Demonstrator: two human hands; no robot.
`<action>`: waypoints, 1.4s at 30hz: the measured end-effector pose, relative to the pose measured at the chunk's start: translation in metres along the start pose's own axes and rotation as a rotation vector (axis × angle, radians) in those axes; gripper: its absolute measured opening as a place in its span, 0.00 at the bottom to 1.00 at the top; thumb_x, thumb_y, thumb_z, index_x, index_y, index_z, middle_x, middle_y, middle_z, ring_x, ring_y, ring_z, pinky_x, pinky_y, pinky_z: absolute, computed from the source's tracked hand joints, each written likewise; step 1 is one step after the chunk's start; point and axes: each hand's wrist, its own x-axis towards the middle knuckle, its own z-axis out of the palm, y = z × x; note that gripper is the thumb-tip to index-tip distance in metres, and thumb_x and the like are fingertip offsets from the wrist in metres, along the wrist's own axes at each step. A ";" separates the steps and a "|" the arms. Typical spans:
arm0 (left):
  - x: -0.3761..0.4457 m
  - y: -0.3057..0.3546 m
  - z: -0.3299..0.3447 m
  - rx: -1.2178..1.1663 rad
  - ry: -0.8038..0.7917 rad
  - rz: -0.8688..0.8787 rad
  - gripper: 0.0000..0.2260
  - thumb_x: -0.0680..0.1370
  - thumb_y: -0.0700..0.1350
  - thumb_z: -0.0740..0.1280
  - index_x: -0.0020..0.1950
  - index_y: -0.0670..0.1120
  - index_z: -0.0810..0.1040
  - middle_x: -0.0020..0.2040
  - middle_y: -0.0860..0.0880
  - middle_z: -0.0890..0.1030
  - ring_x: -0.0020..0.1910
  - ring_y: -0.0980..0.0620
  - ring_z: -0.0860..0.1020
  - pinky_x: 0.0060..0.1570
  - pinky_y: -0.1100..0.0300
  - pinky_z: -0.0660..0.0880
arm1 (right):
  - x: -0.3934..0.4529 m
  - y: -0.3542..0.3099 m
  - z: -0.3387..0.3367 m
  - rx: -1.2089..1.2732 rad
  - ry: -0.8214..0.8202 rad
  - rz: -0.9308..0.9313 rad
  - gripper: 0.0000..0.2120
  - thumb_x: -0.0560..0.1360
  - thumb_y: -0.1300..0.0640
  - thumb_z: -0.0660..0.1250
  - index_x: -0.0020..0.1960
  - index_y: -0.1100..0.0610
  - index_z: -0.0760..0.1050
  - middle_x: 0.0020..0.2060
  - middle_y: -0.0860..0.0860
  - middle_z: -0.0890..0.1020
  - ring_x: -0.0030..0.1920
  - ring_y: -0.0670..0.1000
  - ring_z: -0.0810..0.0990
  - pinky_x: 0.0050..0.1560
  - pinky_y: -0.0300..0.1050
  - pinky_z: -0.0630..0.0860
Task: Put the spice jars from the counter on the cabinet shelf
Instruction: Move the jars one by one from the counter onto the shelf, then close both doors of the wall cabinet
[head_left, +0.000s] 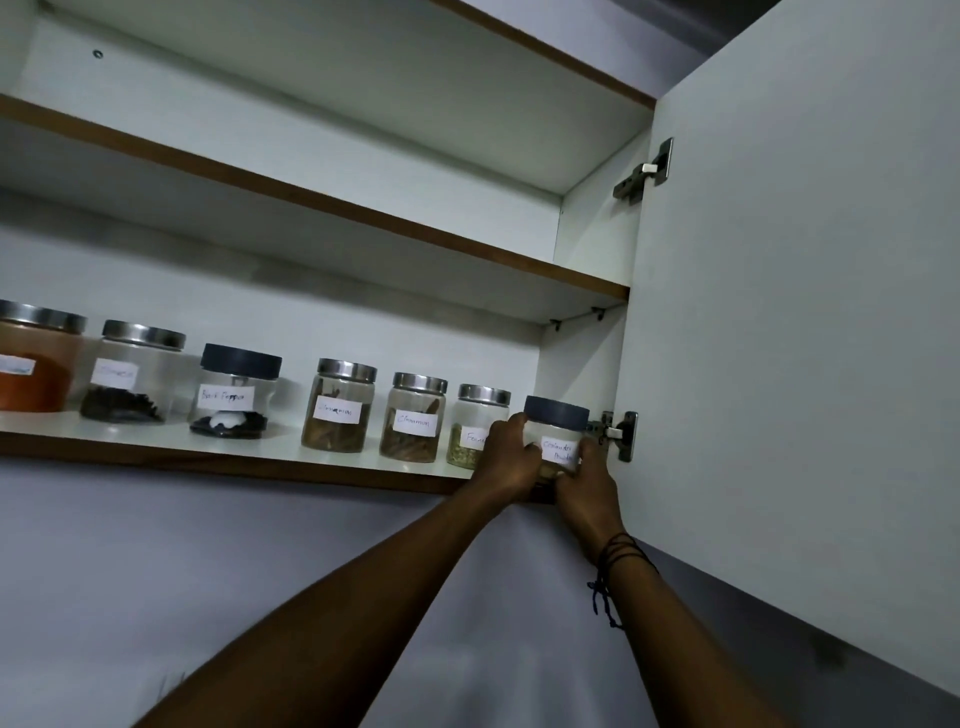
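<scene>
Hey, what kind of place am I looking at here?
Most likely a home kitchen: an open wall cabinet with a row of hand-labelled spice jars on its lower shelf, and both hands, left hand and right hand, holding a dark-lidded jar at the shelf's right end.

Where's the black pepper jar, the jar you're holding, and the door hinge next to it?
Black pepper jar (228, 397): head view, on its label.
Held jar (556, 413): head view, on its dark lid.
Lower hinge (621, 435): head view, on its metal plate.
</scene>
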 end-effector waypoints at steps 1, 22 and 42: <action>0.005 -0.003 0.000 0.011 -0.013 -0.002 0.20 0.79 0.38 0.61 0.72 0.44 0.68 0.67 0.40 0.73 0.64 0.42 0.74 0.65 0.47 0.74 | 0.004 0.001 0.003 -0.030 -0.003 -0.014 0.22 0.74 0.72 0.57 0.67 0.59 0.69 0.57 0.56 0.79 0.48 0.50 0.76 0.45 0.37 0.72; 0.002 -0.011 0.009 0.002 -0.017 0.207 0.13 0.81 0.47 0.63 0.62 0.44 0.77 0.56 0.48 0.80 0.53 0.51 0.78 0.48 0.63 0.69 | -0.007 -0.016 -0.015 -0.315 -0.142 -0.120 0.25 0.80 0.60 0.59 0.76 0.60 0.60 0.74 0.59 0.65 0.73 0.57 0.66 0.73 0.52 0.65; -0.122 0.221 0.077 -0.466 -0.207 0.593 0.22 0.82 0.56 0.54 0.73 0.50 0.69 0.73 0.52 0.72 0.71 0.56 0.69 0.69 0.62 0.65 | -0.134 -0.131 -0.249 -1.090 0.411 -0.392 0.27 0.79 0.53 0.58 0.76 0.57 0.61 0.75 0.56 0.64 0.77 0.57 0.58 0.76 0.62 0.51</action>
